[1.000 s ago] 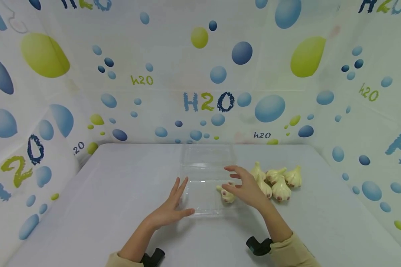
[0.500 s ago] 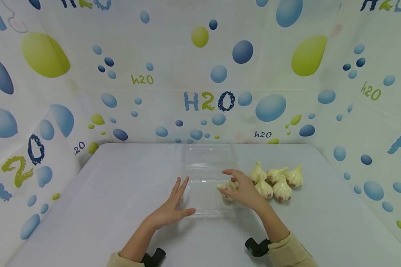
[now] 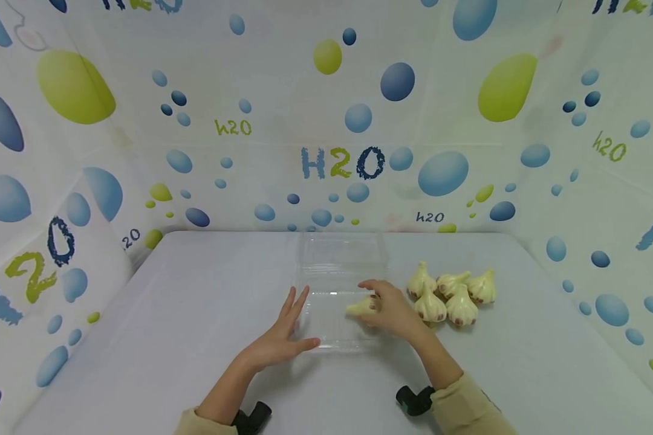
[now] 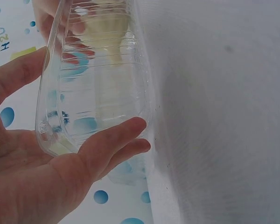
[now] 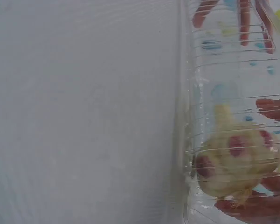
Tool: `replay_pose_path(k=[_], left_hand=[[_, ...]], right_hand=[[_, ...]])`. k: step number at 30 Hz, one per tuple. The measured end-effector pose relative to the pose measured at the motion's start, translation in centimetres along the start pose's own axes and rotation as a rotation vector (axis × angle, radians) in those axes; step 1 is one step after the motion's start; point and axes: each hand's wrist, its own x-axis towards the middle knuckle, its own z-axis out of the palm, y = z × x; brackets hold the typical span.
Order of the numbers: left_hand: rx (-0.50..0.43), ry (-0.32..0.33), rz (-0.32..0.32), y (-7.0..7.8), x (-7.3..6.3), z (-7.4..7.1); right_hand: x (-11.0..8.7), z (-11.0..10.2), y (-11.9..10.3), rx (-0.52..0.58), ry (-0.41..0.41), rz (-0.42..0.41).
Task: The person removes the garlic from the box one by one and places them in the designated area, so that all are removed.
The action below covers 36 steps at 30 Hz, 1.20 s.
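A clear plastic container (image 3: pixel 326 329) with its lid folded back lies on the table. My right hand (image 3: pixel 396 311) reaches into its right part and holds a garlic bulb (image 3: pixel 363 306), the stem pointing left. Through the ribbed wall, the right wrist view shows the same garlic bulb (image 5: pixel 238 158) with fingers (image 5: pixel 252 207) about it. My left hand (image 3: pixel 274 344) rests at the container's left side, fingers extended and thumb along the near edge. In the left wrist view, the left hand (image 4: pixel 60 172) spreads round the container's corner (image 4: pixel 51 140).
Several garlic bulbs (image 3: pixel 450 297) lie grouped on the white table (image 3: pixel 196 338), right of the container. The transparent lid (image 3: pixel 341 249) lies toward the back edge. A patterned cloth (image 3: pixel 250 90) hangs behind the table and along both sides.
My right hand has moved slightly left and closed its fingers round the garlic bulb. The bulb has turned and shifted slightly left and up. My left hand has stayed at the container's side.
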Motion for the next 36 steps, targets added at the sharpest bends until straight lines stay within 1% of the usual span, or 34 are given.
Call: replay_pose_path(k=[5,7,13,16,19,28,32,36], left_hand=[[-0.003,0.006,-0.004,0.0,0.1,0.0],[0.003,0.008,-0.002,0.1,0.1,0.0],[0.019,0.007,0.006,0.6,0.0,0.0],[0.02,0.005,0.006,0.6,0.0,0.0],[0.017,0.005,0.001,0.5,0.0,-0.1],[-0.007,-0.003,-0.015,0.0,0.0,-0.1],[-0.005,-0.003,-0.012,0.2,0.1,-0.1],[-0.006,0.002,-0.01,0.3,0.1,0.0]], right_hand=[[0.2,0.4,0.0,-0.017,-0.047,0.04],[0.2,0.6,0.0,-0.007,-0.06,0.05],[0.3,0.7,-0.1,-0.019,-0.061,0.028],[0.3,0.6,0.0,-0.031,-0.04,0.006],[0.2,0.5,0.0,-0.01,-0.007,-0.009],[-0.2,-0.1,0.1,0.153,0.064,0.022],[-0.3,-0.6,0.2,0.205,0.102,-0.004],[-0.4,-1.0,0.5,0.228,0.143,-0.034]])
